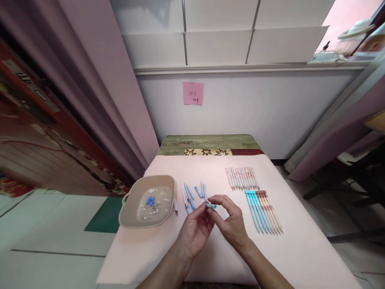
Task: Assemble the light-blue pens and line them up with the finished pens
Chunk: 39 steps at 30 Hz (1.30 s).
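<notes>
My left hand (194,230) and my right hand (230,220) meet over the middle of the pink-covered table (300,249). Together their fingertips pinch a short light-blue pen part (211,206). Just beyond the hands lie several loose blue and white pen pieces (192,193). To the right, a row of blue and brown pens (264,210) lies side by side, with a row of pale pinkish pens (242,178) behind it.
A beige tray (129,208) at the left holds small blue and white bits. A pink note (193,93) is stuck on the white wall behind. A curtain hangs at the left; dark furniture stands at the right.
</notes>
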Each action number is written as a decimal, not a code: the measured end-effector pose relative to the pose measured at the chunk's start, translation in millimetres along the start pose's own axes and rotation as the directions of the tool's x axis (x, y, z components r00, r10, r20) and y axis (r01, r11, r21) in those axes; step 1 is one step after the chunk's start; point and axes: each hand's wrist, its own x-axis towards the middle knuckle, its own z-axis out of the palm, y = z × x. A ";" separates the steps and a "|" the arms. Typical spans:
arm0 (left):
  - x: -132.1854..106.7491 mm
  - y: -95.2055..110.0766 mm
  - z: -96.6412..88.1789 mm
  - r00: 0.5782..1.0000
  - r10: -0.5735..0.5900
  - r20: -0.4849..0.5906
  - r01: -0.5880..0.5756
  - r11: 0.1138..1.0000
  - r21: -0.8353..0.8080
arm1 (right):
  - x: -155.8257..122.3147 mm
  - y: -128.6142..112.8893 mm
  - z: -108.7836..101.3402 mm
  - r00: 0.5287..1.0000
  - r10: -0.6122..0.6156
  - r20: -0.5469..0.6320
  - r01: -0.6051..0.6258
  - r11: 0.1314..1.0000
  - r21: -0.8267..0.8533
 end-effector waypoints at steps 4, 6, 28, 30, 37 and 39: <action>-2.5 -7.1 -3.5 0.999 -0.027 -0.017 0.029 0.994 0.109 | 2.1 3.5 -0.2 0.978 0.210 -0.003 -0.208 0.973 0.099; -4.1 -9.0 -5.1 1.000 0.017 -0.017 -0.014 0.983 0.184 | 3.5 4.4 -1.9 0.957 0.288 0.015 -0.287 0.947 0.142; -9.6 65.8 -36.6 0.922 0.351 0.163 -0.372 0.687 0.624 | -8.8 9.4 4.9 0.940 0.335 0.066 -0.339 0.889 0.307; -3.1 111.5 -50.8 0.806 0.559 0.195 -0.449 0.364 0.816 | -11.4 12.7 6.3 0.929 0.357 0.102 -0.370 0.872 0.321; 15.9 215.7 -101.7 0.729 0.632 0.263 0.137 -0.511 0.848 | -22.1 19.3 16.5 0.897 0.383 0.222 -0.435 0.858 0.273; 20.5 222.6 -107.5 0.744 0.617 0.255 0.133 -0.511 0.849 | -23.5 19.4 18.6 0.886 0.396 0.240 -0.453 0.847 0.278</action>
